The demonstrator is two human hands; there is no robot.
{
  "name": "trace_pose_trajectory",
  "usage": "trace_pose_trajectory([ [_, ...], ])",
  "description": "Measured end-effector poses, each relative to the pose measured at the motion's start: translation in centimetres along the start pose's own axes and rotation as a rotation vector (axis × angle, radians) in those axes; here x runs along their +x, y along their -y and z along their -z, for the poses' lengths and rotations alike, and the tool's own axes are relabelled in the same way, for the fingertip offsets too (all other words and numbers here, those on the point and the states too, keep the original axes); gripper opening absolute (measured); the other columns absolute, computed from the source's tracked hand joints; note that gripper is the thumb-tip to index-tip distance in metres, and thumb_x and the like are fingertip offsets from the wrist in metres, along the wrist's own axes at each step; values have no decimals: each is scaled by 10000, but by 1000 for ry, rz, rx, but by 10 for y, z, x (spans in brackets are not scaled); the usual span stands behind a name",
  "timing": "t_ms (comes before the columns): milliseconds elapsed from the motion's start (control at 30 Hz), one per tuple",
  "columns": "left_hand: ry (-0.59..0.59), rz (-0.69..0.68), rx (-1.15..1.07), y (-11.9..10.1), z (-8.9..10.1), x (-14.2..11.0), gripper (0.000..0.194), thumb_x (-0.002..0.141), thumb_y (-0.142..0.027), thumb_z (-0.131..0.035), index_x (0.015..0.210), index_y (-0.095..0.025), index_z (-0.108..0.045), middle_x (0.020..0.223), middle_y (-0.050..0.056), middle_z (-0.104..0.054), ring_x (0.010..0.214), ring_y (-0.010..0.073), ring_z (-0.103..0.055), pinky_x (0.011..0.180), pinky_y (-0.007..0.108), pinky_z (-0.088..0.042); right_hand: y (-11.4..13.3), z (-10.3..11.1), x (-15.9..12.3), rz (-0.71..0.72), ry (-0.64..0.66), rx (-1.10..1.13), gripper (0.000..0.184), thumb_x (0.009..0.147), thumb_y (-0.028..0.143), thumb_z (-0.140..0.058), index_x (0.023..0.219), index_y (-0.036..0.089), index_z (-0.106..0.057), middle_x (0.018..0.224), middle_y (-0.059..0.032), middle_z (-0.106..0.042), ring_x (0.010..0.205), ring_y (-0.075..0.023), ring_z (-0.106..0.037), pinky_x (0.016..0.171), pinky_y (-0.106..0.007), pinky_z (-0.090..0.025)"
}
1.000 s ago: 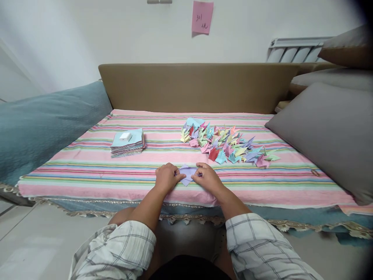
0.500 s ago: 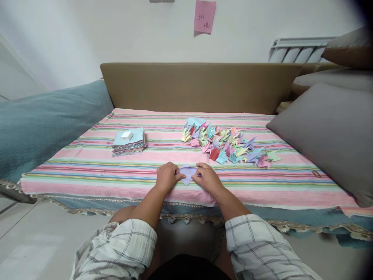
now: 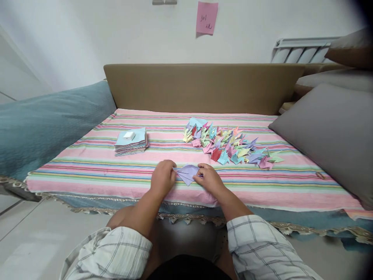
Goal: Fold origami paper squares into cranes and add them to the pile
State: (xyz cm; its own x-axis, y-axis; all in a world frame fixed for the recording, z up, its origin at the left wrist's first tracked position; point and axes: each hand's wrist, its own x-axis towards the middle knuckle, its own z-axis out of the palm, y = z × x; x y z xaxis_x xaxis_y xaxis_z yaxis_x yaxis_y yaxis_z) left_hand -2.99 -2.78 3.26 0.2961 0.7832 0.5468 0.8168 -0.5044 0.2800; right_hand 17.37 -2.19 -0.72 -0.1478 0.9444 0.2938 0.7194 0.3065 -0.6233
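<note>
Between my hands, just above the striped cloth, is a piece of purple origami paper point(image 3: 188, 174) folded into a diamond-like shape with crease lines. My left hand point(image 3: 163, 177) pinches its narrow left tip with closed fingers. On the other side, my right hand point(image 3: 209, 177) grips the right corner between thumb and fingers. Beyond my hands lies a group of folded paper cranes point(image 3: 230, 146) in many colours. A stack of paper squares point(image 3: 132, 146) sits to the left, topped by a light blue sheet and a small white box point(image 3: 129, 135).
The striped cloth point(image 3: 87, 171) covers a seat with a brown backrest point(image 3: 204, 87). Grey cushions point(image 3: 329, 132) stand at the right, and a blue-covered armrest point(image 3: 58, 120) at the left. A small brown object point(image 3: 320, 175) lies near the cushion. A pink note point(image 3: 206, 17) is on the wall.
My left hand has shifted left and turned, now holding the paper's left tip. The purple paper shows more of its folded face. My right hand has barely moved.
</note>
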Motion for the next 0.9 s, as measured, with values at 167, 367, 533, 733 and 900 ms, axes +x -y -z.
trace_pose_trajectory([
  [167, 239, -323, -66, -29, -15, -25, 323, 714, -45, -418, 982, -189, -527, 1087, 91, -581, 1032, 211, -513, 900, 373, -429, 4, 3, 0, -9, 15, 18, 68, 686, 241, -648, 650, 183, -648, 1122, -113, -574, 1064, -243, -536, 925, -377, -400],
  [367, 308, -340, 21, -27, -29, -29, 346, 783, -107, -447, 1115, -178, -515, 1071, 108, -584, 991, 235, -522, 887, 409, -430, -3, 15, -2, 12, 30, 145, 81, 707, 254, -633, 740, 188, -666, 1132, -110, -568, 1099, -220, -525, 925, -347, -399],
  [533, 295, -365, 100, -29, -30, -29, 435, 789, -136, -460, 1222, -172, -475, 1090, 111, -561, 1008, 253, -494, 962, 448, -363, -13, 27, -2, 3, 87, 169, 147, 770, 282, -563, 714, 198, -670, 1089, -96, -594, 1111, -213, -521, 910, -341, -403],
  [733, 334, -370, 117, -30, -31, -28, 499, 750, -140, -492, 1248, -148, -457, 1084, 122, -530, 1006, 259, -467, 930, 409, -396, -11, 26, -1, -3, 68, 109, 132, 746, 217, -557, 652, 188, -646, 1064, -92, -601, 1078, -208, -543, 904, -334, -411],
  [900, 352, -377, 134, -29, -30, -27, 478, 756, -141, -489, 1234, -156, -466, 1092, 115, -525, 1013, 257, -459, 933, 402, -390, -10, 22, 0, 42, 39, 3, 106, 714, 171, -569, 631, 177, -635, 1040, -106, -607, 1042, -212, -562, 888, -321, -426],
])
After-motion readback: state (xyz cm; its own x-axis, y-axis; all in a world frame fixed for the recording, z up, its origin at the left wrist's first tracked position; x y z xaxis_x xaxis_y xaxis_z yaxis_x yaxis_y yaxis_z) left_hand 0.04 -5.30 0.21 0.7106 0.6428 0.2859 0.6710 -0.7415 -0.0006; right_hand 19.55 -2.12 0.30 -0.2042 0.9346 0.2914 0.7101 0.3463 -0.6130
